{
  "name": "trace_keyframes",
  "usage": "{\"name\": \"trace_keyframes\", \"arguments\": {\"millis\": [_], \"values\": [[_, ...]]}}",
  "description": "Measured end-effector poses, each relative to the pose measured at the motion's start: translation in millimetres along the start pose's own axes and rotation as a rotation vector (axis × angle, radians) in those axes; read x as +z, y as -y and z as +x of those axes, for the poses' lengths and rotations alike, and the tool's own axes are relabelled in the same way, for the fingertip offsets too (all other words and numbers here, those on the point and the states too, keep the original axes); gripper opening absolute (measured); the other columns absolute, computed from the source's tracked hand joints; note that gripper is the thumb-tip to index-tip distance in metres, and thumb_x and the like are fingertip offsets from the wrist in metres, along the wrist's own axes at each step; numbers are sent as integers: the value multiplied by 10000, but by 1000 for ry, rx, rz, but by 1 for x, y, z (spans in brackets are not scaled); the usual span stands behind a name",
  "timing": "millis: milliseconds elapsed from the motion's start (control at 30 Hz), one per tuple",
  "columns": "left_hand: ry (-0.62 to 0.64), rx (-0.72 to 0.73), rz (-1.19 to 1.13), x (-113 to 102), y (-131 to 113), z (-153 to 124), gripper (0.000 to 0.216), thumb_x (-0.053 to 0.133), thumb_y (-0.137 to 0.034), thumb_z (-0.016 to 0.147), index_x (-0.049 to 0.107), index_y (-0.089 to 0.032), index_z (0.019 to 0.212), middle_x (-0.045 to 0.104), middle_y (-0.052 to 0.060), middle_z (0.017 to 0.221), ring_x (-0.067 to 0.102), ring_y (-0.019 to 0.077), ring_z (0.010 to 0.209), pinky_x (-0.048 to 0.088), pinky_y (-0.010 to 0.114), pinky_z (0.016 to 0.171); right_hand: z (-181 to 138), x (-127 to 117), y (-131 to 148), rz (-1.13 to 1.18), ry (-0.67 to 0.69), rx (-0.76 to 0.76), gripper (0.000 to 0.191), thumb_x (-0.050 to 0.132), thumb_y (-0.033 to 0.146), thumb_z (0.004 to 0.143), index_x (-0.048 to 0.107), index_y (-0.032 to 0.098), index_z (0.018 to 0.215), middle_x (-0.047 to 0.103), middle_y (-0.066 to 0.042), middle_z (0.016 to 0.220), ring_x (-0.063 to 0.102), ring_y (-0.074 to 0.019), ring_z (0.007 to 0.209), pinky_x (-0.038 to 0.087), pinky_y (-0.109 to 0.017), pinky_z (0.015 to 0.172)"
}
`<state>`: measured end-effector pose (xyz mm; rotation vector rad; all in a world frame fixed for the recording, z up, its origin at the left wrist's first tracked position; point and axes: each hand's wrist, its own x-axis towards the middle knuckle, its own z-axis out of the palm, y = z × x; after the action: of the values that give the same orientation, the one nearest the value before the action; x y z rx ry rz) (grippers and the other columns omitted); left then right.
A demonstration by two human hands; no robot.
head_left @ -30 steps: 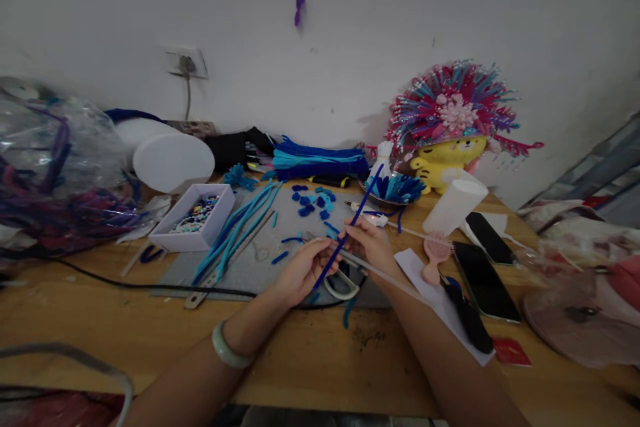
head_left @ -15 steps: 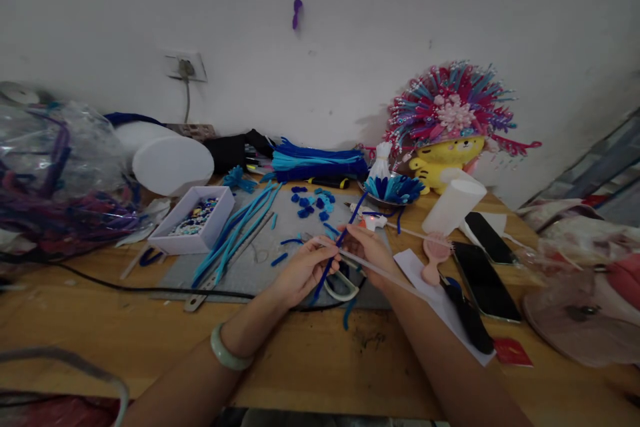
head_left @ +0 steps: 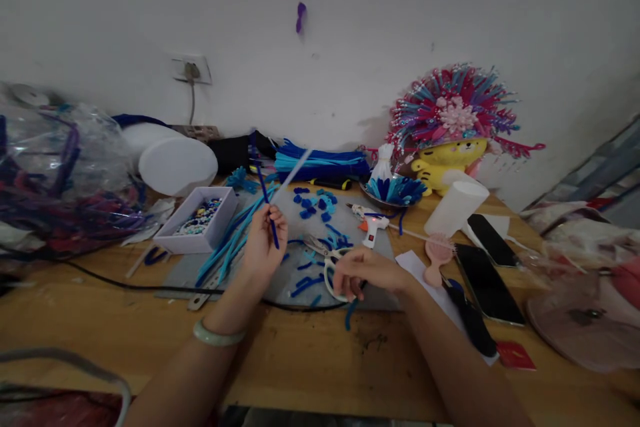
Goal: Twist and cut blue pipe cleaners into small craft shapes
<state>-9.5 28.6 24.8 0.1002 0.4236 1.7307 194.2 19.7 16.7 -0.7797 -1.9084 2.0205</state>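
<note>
My left hand [head_left: 265,237] is raised over the left of the grey mat, fingers closed around a dark blue pipe cleaner [head_left: 263,183] and a translucent whitish stick [head_left: 295,173]. Both slant upward from the fingers, and the pipe cleaner's lower end pokes out below them. My right hand [head_left: 367,271] is at the scissors [head_left: 329,271], its bent fingers on the pale handles and partly hiding them. The blades point to the upper left over the mat. Short cut blue pieces [head_left: 307,285] lie around the scissors.
Long blue pipe cleaners [head_left: 240,233] and a white bead box [head_left: 165,239] are on the left. A lit glue gun [head_left: 371,230] sits behind my right hand. Further right are a pink brush [head_left: 437,253] and a phone [head_left: 490,283]. A black cable [head_left: 145,287] crosses the front.
My hands have moved apart. The left has carried the pipe cleaner and the stick up and left; the right has let go and come down onto the scissors.
</note>
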Motion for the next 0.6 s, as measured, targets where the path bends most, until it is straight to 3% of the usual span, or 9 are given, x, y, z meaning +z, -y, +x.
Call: {"name": "trace_keyframes", "arguments": {"millis": [67,100,167,200,267,333,400,500,600], "values": [[-6,27,-42,0,-7,4,250,329,-119,852,453,-142,636,474,-54,513,452,-4,429,413,61,455,-8,-10,-6,190,198,-65,518,506,614,677,600,115,577,555,-21,435,408,-68,301,291,-173,309],[-6,22,-42,0,-7,5,251,329,-117,852,454,-142,636,476,-54,511,451,-6,429,413,60,456,-10,-14,-9,283,184,-162,556,484,647,671,572,124,507,463,7,321,336,-56,246,241,-165,281],[-13,-24,-7,0,-2,3,247,342,-104,843,455,-139,626,478,-53,507,448,-6,424,407,61,446,-11,-20,-10,441,-48,-309,498,489,603,707,551,153,504,282,77,234,219,-40,202,195,-156,268],[-19,-72,33,-1,2,0,247,351,-101,837,453,-139,616,470,-52,497,447,-2,419,403,68,434,-8,-22,-10,482,-244,-343,424,500,550,734,574,163,578,281,93,260,208,-36,212,197,-151,274],[-16,-158,110,-3,14,-6,225,379,-91,816,458,-137,611,482,-41,508,467,8,434,407,80,436,1,-23,-8,438,-636,-366,272,531,452,747,597,189,771,417,76,395,316,-48,285,261,-155,307],[20,-255,189,-6,27,-13,187,414,-93,794,471,-134,621,493,-36,514,476,16,433,426,98,449,11,-21,-8,218,-872,-349,248,535,393,740,588,190,873,543,16,582,473,-95,429,377,-198,379],[75,-326,285,-10,36,-19,134,474,-92,764,480,-136,637,531,-27,536,496,23,439,438,107,457,18,-18,-10,-171,-995,-378,275,497,337,762,579,192,980,596,-55,819,566,-156,662,483,-288,566],[213,-421,457,-16,42,-25,107,560,-114,722,491,-133,641,575,-8,546,541,46,462,458,121,471,17,-9,-11,-831,-988,-488,378,487,248,774,521,231,1150,479,-101,1200,443,-236,1099,374,-437,913],[319,-468,536,-18,43,-29,133,616,-146,691,493,-135,643,598,1,551,562,64,471,465,137,473,9,1,-7,-1194,-861,-550,406,483,217,787,499,271,1189,321,-74,1365,243,-256,1262,263,-473,994]]}}
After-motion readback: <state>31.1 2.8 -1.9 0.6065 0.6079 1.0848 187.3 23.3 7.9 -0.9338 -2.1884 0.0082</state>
